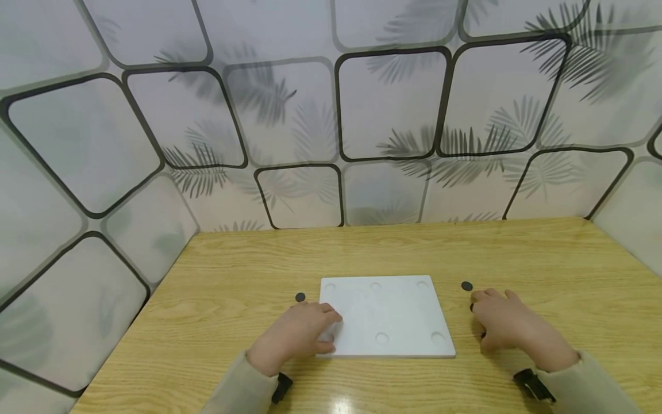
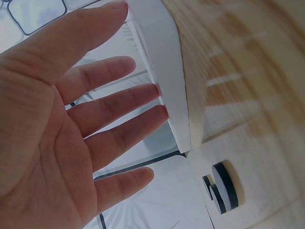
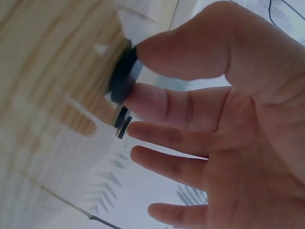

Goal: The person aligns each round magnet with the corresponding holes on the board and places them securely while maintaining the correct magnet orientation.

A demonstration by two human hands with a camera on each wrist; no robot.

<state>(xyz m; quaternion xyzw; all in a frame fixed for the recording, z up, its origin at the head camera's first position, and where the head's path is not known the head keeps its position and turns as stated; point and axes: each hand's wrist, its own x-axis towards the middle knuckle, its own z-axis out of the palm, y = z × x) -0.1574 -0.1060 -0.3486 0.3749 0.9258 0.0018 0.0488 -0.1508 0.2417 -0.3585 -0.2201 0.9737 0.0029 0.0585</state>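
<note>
A white rectangular board [image 1: 385, 310] with shallow round recesses lies flat on the wooden table. My left hand [image 1: 300, 333] is over the board's left edge, its fingers spread and relaxed. In the left wrist view, some fingertips touch or nearly touch the board's side [image 2: 169, 76], and the palm holds nothing. To the right of the board, my right hand [image 1: 509, 325] is low at the tabletop. The right wrist view shows thumb and index finger pinching a black disc [image 3: 125, 74] at its edges; the other fingers are extended. Further black discs [image 3: 122, 121] lie beyond it.
One black disc [image 1: 467, 286] lies beyond the right hand, another black disc [image 1: 300, 297] beyond the left. The left wrist view shows several black discs [image 2: 226, 186] close together. The wooden table [image 1: 258, 259] ends at a patterned wall [image 1: 388, 115] behind and at the sides.
</note>
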